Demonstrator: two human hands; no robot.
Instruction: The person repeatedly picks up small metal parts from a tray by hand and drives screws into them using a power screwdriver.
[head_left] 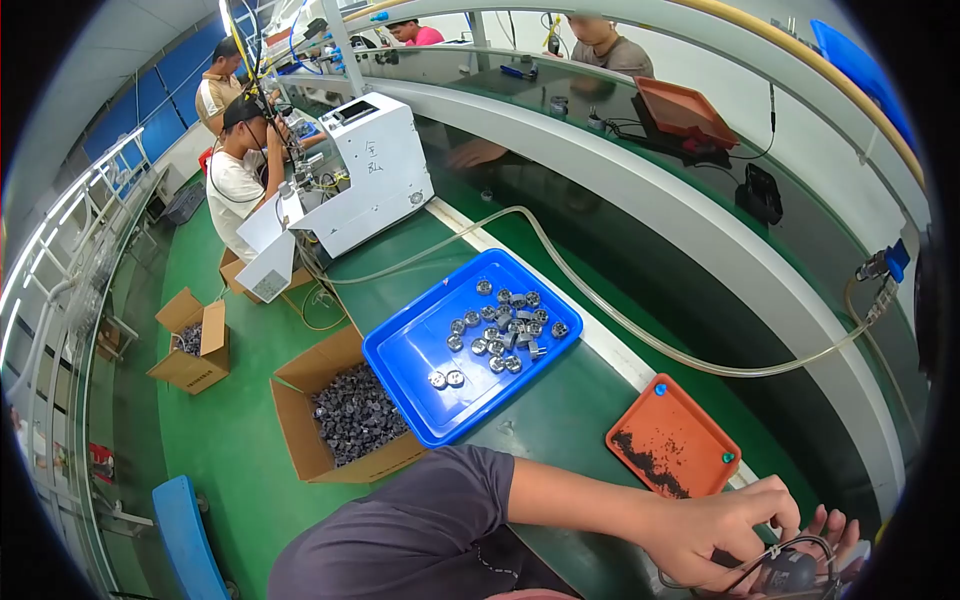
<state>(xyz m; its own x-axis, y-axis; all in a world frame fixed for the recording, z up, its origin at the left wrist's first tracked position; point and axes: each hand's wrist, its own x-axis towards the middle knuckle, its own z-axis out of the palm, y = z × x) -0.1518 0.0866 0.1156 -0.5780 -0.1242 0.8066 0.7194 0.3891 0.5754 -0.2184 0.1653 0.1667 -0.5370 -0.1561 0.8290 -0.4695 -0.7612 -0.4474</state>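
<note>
At the lower right, my left hand [728, 522] is closed, its fingers bent and bunched; what they pinch is hidden. Close against it, my right hand [838, 532] shows only partly, its fingers curled up around the far side. Between the two hands lies a dark rounded thing [788, 572] with thin dark cables looped around it; its kind is not clear. Just beyond my left hand sits an orange tray [690, 425] with small black bits along its near left side. Farther left, a blue tray [415, 385] holds several round grey plug-like parts [497, 347].
A cardboard box [298, 425] full of dark small parts stands beside the green table [545, 445]. A clear hose [600, 318] crosses the table. Behind is a white machine [375, 185], with co-workers around. A blue stool [185, 535] stands at lower left.
</note>
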